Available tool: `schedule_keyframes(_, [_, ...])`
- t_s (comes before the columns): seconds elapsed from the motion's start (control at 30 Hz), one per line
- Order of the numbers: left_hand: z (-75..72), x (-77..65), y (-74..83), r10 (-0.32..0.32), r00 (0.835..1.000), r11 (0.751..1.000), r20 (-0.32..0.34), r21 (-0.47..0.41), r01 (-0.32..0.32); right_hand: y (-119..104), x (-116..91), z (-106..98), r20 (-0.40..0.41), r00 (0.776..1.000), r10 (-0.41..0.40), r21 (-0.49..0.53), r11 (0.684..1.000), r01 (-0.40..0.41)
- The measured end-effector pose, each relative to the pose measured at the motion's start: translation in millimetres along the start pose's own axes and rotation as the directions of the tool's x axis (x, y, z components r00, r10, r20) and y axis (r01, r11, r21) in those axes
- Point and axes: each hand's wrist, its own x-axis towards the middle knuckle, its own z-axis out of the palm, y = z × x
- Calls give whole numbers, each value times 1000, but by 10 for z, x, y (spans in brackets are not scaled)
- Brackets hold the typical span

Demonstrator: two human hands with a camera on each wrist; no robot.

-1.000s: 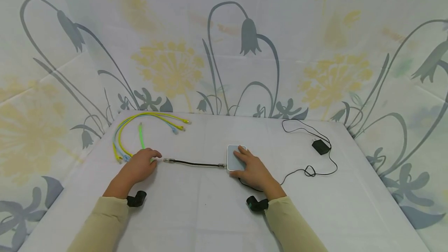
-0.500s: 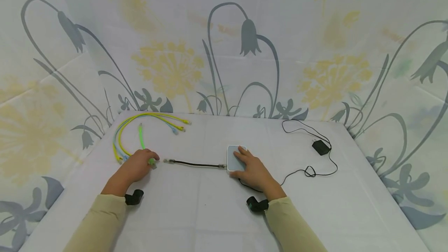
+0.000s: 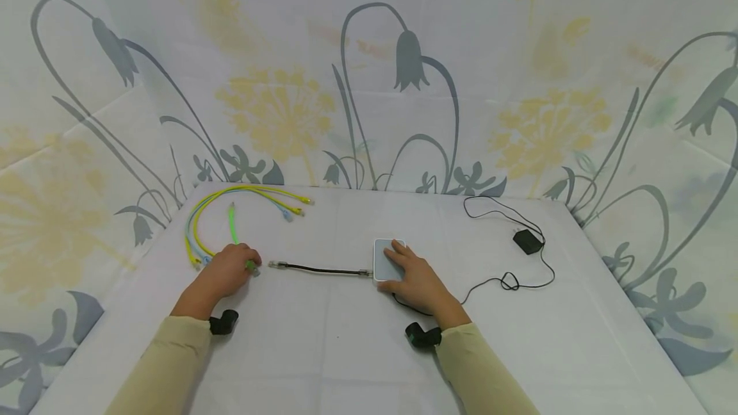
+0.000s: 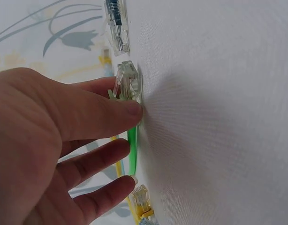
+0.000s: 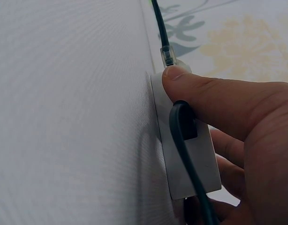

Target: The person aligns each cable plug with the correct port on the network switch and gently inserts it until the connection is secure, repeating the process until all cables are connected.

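Observation:
My left hand pinches a short green Ethernet cable behind its clear plug. In the left wrist view, thumb and index finger meet at the plug while the lower fingers stay apart. My right hand grips a small white network box lying on the table, fingers over its top and thumb at its near edge. A short black Ethernet cable runs from the box's left side, its free plug just right of the left hand. A dark power lead enters the box's near side.
Yellow and light-blue Ethernet cables curve at the back left. A black power adapter lies at the right with its thin cord looped around it. Flower-printed cloth stands behind the white table.
The left hand has taken hold of the green cable's near end, whose plug now shows past its fingertips. The right hand and the box have stayed put.

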Motion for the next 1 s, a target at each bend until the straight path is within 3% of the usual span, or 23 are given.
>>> schedule_keyframes(0.53, [34,46,-7,83,992,995,-94,-47,-88,12,-3,-9,10,1000,-7,6,1000,7])
schedule_keyframes(1.0, [39,138,11,62,996,990,-65,-124,-69,-11,-12,-25,19,1000,6,13,1000,-6])
